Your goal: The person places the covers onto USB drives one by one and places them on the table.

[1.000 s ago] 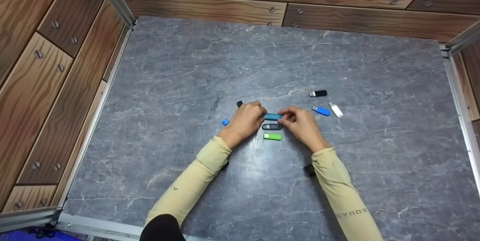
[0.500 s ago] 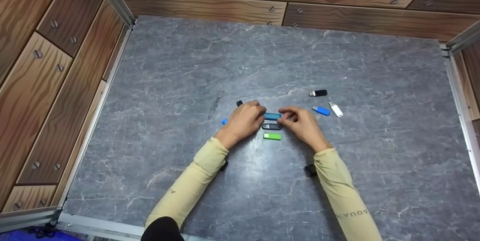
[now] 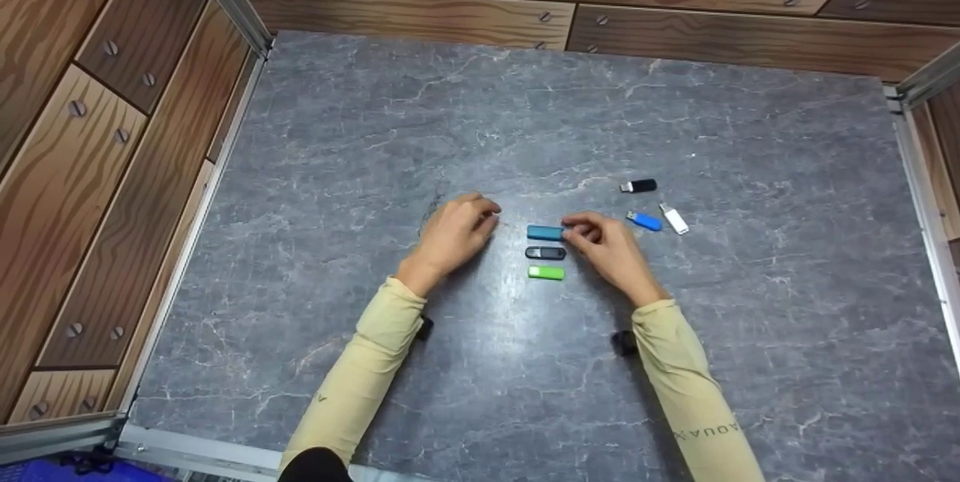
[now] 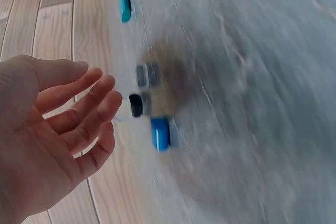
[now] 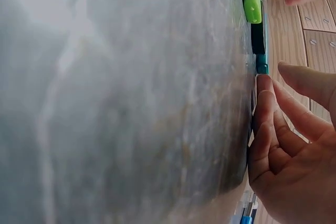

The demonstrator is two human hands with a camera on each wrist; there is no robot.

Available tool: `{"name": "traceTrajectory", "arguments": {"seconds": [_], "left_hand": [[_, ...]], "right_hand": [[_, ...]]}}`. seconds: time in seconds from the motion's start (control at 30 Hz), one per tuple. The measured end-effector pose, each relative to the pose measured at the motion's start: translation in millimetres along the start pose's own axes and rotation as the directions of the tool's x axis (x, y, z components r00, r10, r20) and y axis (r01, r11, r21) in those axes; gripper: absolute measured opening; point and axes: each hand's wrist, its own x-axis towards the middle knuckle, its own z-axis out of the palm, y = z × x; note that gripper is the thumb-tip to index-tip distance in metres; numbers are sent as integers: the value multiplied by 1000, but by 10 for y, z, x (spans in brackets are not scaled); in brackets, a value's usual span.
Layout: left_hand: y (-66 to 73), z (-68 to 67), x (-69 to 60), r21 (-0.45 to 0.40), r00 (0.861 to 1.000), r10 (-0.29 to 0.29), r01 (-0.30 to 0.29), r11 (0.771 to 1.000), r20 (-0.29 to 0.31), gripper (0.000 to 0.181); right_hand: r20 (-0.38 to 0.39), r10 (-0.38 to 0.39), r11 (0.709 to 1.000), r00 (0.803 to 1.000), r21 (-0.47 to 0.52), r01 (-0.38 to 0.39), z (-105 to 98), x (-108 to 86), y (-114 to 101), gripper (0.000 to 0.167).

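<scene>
A teal USB stick [image 3: 543, 232] [image 4: 124, 6] lies above a dark stick [image 3: 541, 252] and a green stick [image 3: 546, 273] [image 5: 252, 3], the three roughly parallel. At the teal one's right end is my right hand [image 3: 609, 253] [image 5: 296, 150]; in the right wrist view a fingertip meets that end while the thumb stands off it. My left hand [image 3: 454, 235] [image 4: 63, 124] hovers to the left, fingers loosely bent and holding nothing. Beside it in the left wrist view are a blue piece [image 4: 160, 134], a black one [image 4: 136, 105] and a grey one [image 4: 147, 75], which the hand hides in the head view.
Right of my right hand lie a black stick [image 3: 642, 186], a blue stick [image 3: 646, 221] and a white stick [image 3: 674, 219]. Wood-patterned panels [image 3: 450, 13] border the grey marbled table [image 3: 375, 130] at the back and sides.
My left hand has let go of the teal stick's left end and moved left, over the small pieces there. My right hand stays by the right end, nearly still.
</scene>
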Motion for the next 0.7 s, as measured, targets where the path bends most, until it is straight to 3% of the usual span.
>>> {"name": "traceTrajectory", "arguments": {"seconds": [0.5, 0.7], "left_hand": [[-222, -77, -198, -16, 996, -75, 74, 997, -42, 21], [-275, -93, -235, 1, 995, -89, 89, 996, -41, 20]], "right_hand": [[-44, 25, 998, 999, 60, -22, -48, -25, 42, 28], [-100, 36, 999, 994, 26, -33, -150, -56, 102, 28]]}}
